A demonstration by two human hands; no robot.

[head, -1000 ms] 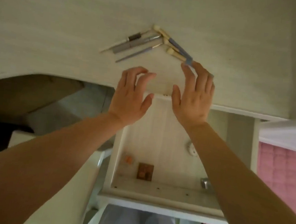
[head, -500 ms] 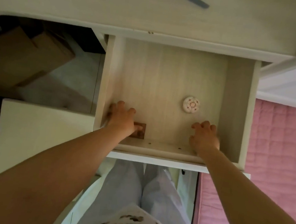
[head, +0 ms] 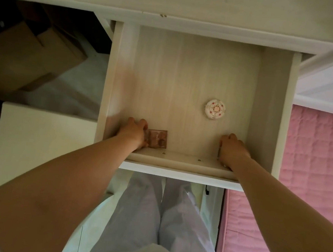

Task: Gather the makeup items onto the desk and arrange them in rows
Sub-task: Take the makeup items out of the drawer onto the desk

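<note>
The drawer (head: 269,107) under the desk (head: 173,0) stands pulled out. A round white compact with a floral lid (head: 215,109) lies on its floor at the right. A small brown square palette (head: 158,139) lies against the near wall. My left hand (head: 134,133) is in the near left corner, fingers bent, touching the palette's left edge. In the near right corner my right hand (head: 233,149) curls down over something hidden beneath it. The brushes on the desk top are out of view.
A brown cardboard box (head: 25,57) sits under the desk at the left, with a white box (head: 44,134) in front of it. A pink quilt (head: 316,170) lies at the right. My legs in pale trousers (head: 161,216) are below the drawer front.
Both hands left the brushes on the desk top and came down into the drawer's near corners. The view tilted down with them. In the last half second the hands barely moved.
</note>
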